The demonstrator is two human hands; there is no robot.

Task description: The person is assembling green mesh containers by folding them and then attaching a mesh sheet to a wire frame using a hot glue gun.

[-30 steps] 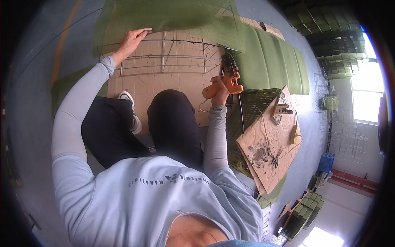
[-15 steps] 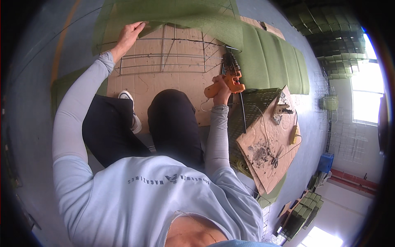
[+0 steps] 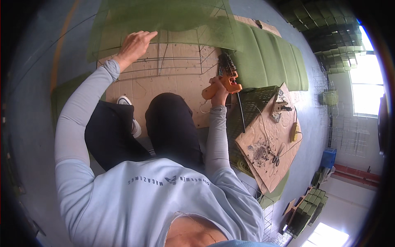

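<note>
Head view: a thin green mesh sheet (image 3: 177, 18) lies across the far part of a wire frame (image 3: 159, 61), above the far side of a brown floor cardboard (image 3: 144, 88). Judged from how they lie, the work on mesh and frame looks part-way: the far bars are covered, while those nearer the knees are bare. Whether any edge is fastened cannot be told, so attaching the near edge seems to be left.

The left hand (image 3: 135, 46) is at the mesh's near edge, fingers reaching inward; whether its grip pinches the cloth or only rests there, I cannot tell. The right hand (image 3: 220, 91) has its grip wrapped round an orange glue-gun-like tool (image 3: 233, 85) at the cardboard's right edge, the dark, crusted front pointing away near the frame's right end, a dark rod (image 3: 241, 115) trailing behind.

Farther right lies a green padded stack (image 3: 269, 59). Nearer, a folded cardboard (image 3: 284, 142) rests over a green perforated panel (image 3: 253, 109); on it are a stained block (image 3: 281, 108) by the far corner, a yellow object (image 3: 294, 132) by the right corner, and scissors (image 3: 278, 157) toward the near right edge. The stack and panel crowd the tool's right side, and a bent knee (image 3: 168, 111) takes up the floor cardboard's near side.
</note>
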